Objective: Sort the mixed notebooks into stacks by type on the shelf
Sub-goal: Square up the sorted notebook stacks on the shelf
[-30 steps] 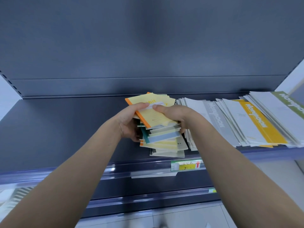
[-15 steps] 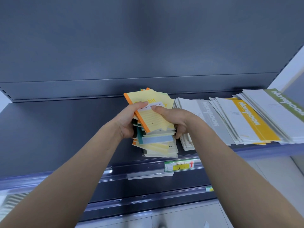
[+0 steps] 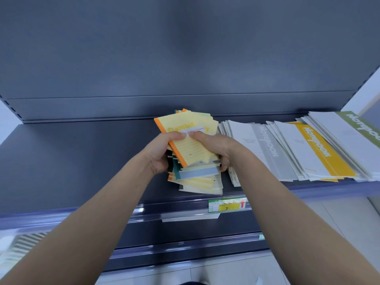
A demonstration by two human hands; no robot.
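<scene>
A messy pile of small notebooks (image 3: 197, 179) lies on the dark shelf (image 3: 82, 157), with yellow, teal and blue-grey covers and orange spines. On top sits a yellow notebook with an orange spine (image 3: 185, 128), tilted up. My left hand (image 3: 162, 153) grips the pile's left side, thumb on the top notebook. My right hand (image 3: 216, 147) grips the right side, its thumb beside the left thumb. To the right lie fanned rows of large white notebooks with grey (image 3: 265, 149), yellow (image 3: 320, 149) and green (image 3: 362, 128) bands.
The shelf's left half is bare dark metal. A price label (image 3: 226, 205) is clipped to the front rail below the pile. A lower shelf edge and pale floor show beneath. The shelf's back panel rises behind the pile.
Both hands and the small pile have stayed nearly in place. The view has shifted a little, and the top yellow notebook is tilted slightly more upright.
</scene>
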